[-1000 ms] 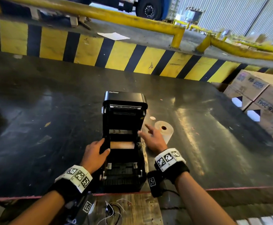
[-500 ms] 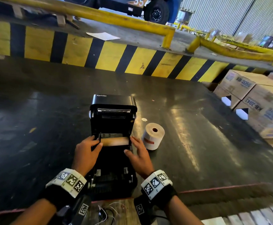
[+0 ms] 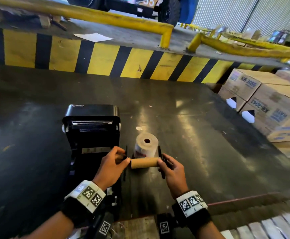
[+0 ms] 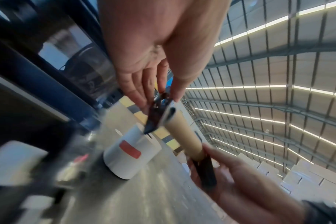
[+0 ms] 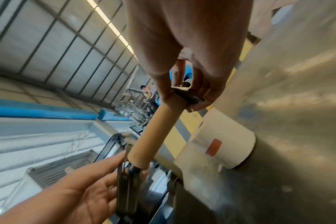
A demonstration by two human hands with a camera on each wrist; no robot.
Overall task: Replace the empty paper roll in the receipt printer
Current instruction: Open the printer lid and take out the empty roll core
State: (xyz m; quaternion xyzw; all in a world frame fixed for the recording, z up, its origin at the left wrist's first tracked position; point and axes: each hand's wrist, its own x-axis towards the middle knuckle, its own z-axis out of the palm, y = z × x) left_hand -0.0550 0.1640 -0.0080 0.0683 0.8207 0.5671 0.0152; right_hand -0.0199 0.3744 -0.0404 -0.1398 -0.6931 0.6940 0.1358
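The black receipt printer [image 3: 91,128] stands with its lid up, left of my hands. Both hands hold the empty brown cardboard core [image 3: 144,162] level above the table, a black end holder [image 3: 125,158] at each end. My left hand [image 3: 123,160] pinches the left holder [image 4: 156,112], which sits just off the core's open end [image 4: 184,136]. My right hand [image 3: 161,163] grips the right holder together with that end of the core [image 5: 155,133]. The new white paper roll [image 3: 146,145] with a red sticker [image 5: 214,147] stands upright just behind the core.
Cardboard boxes [image 3: 268,109] are stacked off the dark table's [image 3: 201,135] right side. A yellow-and-black striped kerb [image 3: 106,57] runs along the far side. Loose wires lie at the near edge below my wrists. People stand far off in the right wrist view.
Both hands have lifted the core with its end holders out of the printer bay and carried it right, in front of the new roll. The view has shifted left.
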